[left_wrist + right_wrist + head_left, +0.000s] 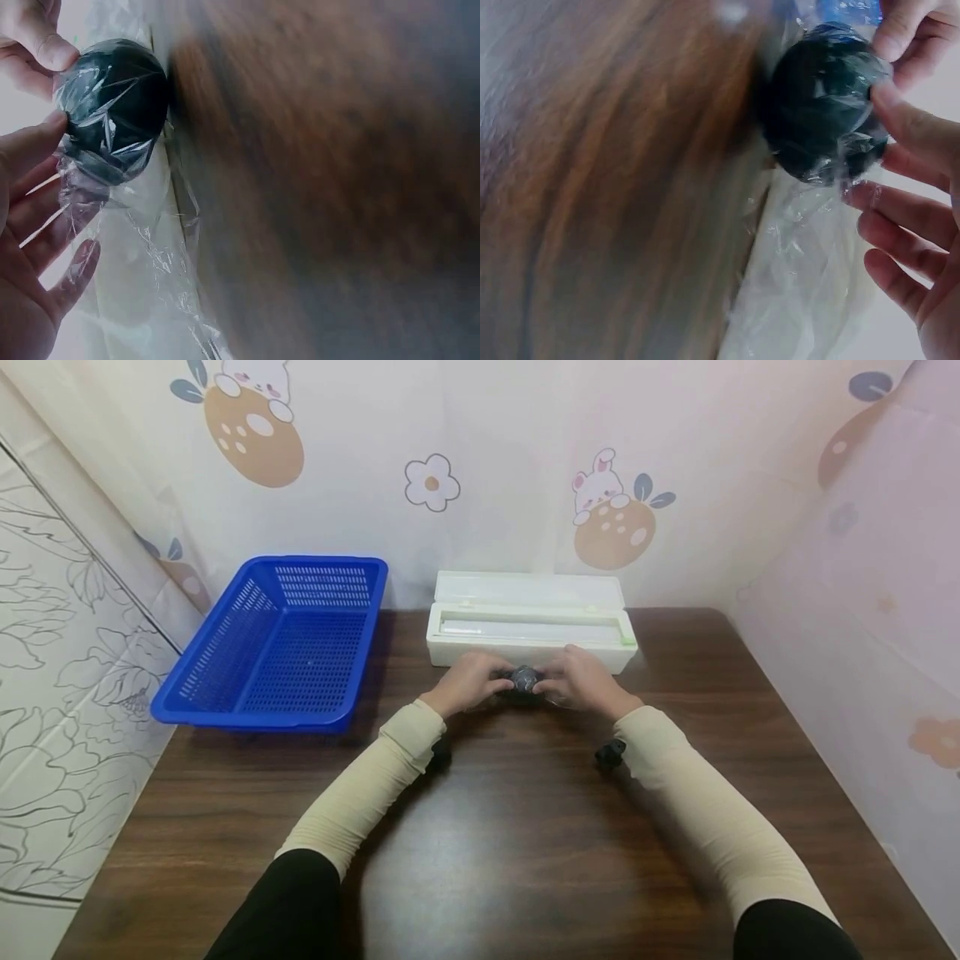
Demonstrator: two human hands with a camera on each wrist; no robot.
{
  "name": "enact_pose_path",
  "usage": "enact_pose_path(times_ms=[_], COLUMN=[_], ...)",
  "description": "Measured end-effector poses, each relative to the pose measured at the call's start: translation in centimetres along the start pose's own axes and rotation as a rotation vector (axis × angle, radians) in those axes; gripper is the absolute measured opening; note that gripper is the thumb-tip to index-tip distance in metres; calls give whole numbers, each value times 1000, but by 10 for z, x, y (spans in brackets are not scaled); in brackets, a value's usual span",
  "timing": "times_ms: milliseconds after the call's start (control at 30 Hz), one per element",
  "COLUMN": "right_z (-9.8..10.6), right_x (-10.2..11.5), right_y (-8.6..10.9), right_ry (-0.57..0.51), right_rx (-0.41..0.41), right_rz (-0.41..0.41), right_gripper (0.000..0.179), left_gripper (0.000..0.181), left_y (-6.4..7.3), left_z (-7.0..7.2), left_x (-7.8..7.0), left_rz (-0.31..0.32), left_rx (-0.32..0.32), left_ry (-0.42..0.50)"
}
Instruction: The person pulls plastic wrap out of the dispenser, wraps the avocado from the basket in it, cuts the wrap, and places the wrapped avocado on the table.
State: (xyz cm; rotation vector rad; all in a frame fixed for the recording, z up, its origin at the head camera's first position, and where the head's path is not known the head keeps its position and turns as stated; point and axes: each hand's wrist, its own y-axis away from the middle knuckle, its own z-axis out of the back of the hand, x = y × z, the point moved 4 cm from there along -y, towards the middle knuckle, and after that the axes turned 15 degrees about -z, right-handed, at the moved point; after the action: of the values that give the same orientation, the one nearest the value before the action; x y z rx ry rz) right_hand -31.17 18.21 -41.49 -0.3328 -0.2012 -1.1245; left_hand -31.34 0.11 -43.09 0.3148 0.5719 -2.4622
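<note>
A dark, rounded object (524, 678) is wrapped in clear cling film, with wrinkled folds across its surface; its kind cannot be told. My left hand (472, 682) pinches it from the left between thumb and fingers. From the right, my right hand (583, 682) pinches the same object. In the left wrist view, loose cling film (161, 255) trails off the object (112, 109) and over some of the left fingers. The right wrist view shows both thumbs meeting on the wrapped object (825, 112), with more film (787, 255) hanging beside it.
Right behind the hands stands a long white cling film box (528, 656), its lid (528, 589) raised and a white roll (528, 631) inside. A blue plastic basket (168, 693) sits at the back left of the brown wooden table (480, 877). A patterned curtain (510, 468) hangs behind.
</note>
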Motion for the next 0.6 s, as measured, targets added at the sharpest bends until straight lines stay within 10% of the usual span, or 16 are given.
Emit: enact_pose_path(times_ms=[233,600], right_z=[10,-2], right_x=[9,8], right_y=[-1,0], right_ry=[-47,55], right_rx=[45,97], right_rz=[-17,16], right_gripper=[11,62], left_gripper=[31,32], left_y=[1,0], left_z=[3,3], left_x=[-4,-3], left_rz=[4,15], left_rx=[47,44], left_ry=[55,40])
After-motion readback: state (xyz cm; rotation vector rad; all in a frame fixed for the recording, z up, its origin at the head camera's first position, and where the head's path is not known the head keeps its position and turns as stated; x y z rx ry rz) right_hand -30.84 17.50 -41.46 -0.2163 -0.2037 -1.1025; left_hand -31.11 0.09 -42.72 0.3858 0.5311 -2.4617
